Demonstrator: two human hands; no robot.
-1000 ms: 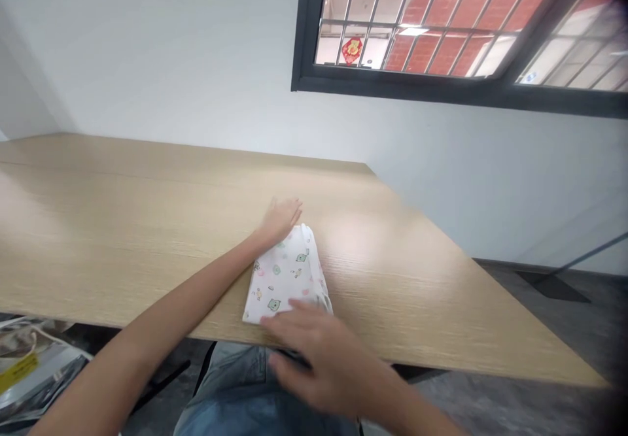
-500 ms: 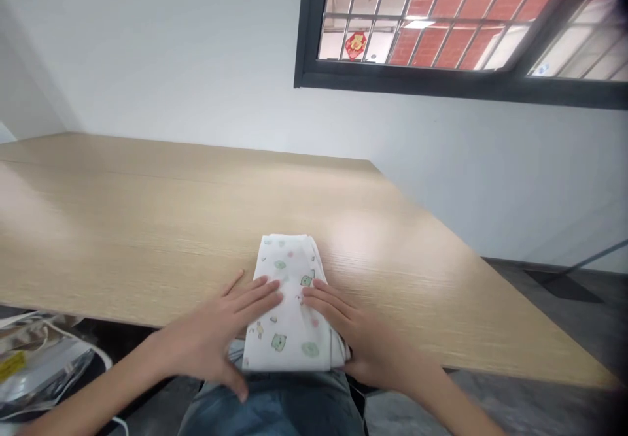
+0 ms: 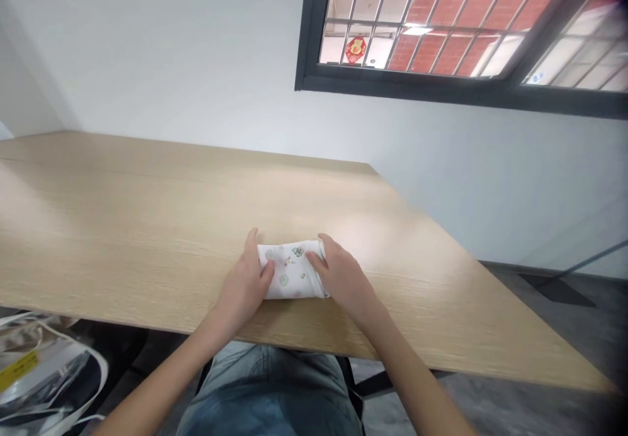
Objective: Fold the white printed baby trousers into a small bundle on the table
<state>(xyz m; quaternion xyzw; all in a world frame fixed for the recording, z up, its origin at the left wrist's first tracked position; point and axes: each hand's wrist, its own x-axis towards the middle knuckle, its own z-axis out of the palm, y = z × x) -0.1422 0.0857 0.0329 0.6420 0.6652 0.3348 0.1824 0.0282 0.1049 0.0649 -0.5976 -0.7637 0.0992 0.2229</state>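
A white cloth (image 3: 294, 279) printed with small green animals and leaves lies folded into a short, thick bundle on the wooden table (image 3: 171, 240). My left hand (image 3: 248, 279) grips its left end, thumb on top and fingers behind the edge. At the right end my right hand (image 3: 341, 272) holds it the same way, with the thumb pressed on the print. The fingers behind the bundle are partly hidden.
The table's front edge runs just before my lap (image 3: 269, 390). Below it on the left are white cables (image 3: 101, 364) and clear packaging with a yellow label (image 3: 18, 369). A barred window (image 3: 417, 31) is set in the wall behind.
The cloth was a longer flat strip reaching the table's front edge, with both hands flat on it. Now its near part is folded up away from me, and both hands grip its ends.
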